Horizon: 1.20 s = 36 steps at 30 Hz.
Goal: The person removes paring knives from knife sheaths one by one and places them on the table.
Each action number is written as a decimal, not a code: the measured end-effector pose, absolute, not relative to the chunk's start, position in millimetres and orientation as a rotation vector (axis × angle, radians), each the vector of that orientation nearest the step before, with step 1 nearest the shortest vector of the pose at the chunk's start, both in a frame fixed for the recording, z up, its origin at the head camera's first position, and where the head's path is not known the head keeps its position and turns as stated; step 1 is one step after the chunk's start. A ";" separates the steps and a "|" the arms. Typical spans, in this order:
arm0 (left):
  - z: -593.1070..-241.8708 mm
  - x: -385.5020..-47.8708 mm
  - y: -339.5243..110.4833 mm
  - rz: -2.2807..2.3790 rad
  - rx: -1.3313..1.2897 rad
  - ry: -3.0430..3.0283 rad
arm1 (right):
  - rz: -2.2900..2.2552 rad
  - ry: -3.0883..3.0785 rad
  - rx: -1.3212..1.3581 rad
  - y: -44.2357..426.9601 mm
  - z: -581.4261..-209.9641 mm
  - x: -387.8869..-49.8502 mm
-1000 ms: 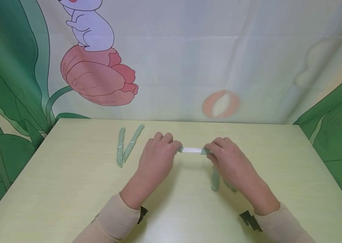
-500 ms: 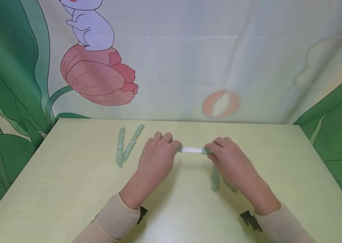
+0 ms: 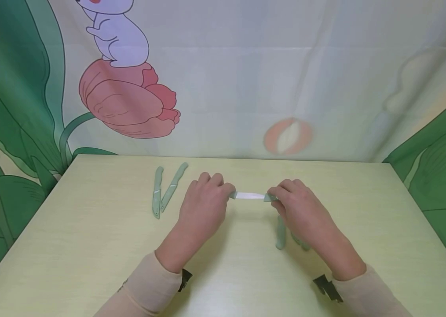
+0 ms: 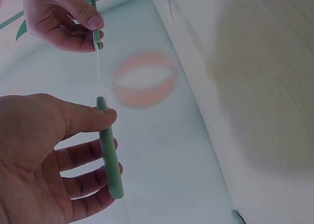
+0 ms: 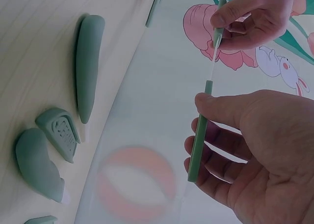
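One wide printed cloth backdrop (image 3: 227, 88) behind: green leaves, pink flower (image 3: 124, 101) with white rabbit (image 3: 122, 42). In front, pale yellow wood-grain table (image 3: 68, 246). Person's forearms come in from the near edge, beige fabric sleeves (image 3: 151, 281), bare hands.

Left hand (image 3: 206, 202): fingers curled, pinching the smooth, rounded green handle (image 4: 112, 162) of a knife (image 3: 250, 195) between thumb and fingers. Right hand (image 3: 302, 209): also curled, thumb and fingers pinching a slim, flat green sheath (image 5: 200, 143). Knife and sheath are lined up sideways, held up above the table around its middle; a stretch of narrow whitish blade (image 5: 215, 57) shows bare between the two. Blade runs to the sheath mouth; how much sits inside, cannot tell.

On the table, left of the left hand: two green sheathed knives, one near upright in view (image 3: 157, 193), one slanted (image 3: 174, 187), near ends close, far ends spread.

Below the right hand, lying on the table: long, tapered green piece (image 5: 90, 69); shorter, curved green piece (image 5: 37, 160); beside it, small green piece with raised pattern (image 5: 60, 133). Another cut off at frame edge.
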<state>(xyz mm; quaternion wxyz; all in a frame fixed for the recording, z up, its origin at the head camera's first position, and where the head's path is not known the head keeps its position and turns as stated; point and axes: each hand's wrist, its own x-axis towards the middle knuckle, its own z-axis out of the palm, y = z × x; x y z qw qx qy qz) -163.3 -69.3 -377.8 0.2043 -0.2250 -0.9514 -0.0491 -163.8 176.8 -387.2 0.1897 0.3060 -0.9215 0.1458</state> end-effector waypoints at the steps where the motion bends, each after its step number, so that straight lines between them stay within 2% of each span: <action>1: -377.8 -163.5 -69.6 -0.144 -0.623 -2.654 | 0.411 -2.590 0.859 177.0 -387.3 -163.9; 36: -373.6 -166.6 -77.1 -0.251 -0.482 -2.696 | 0.448 -2.668 0.801 183.5 -380.8 -165.9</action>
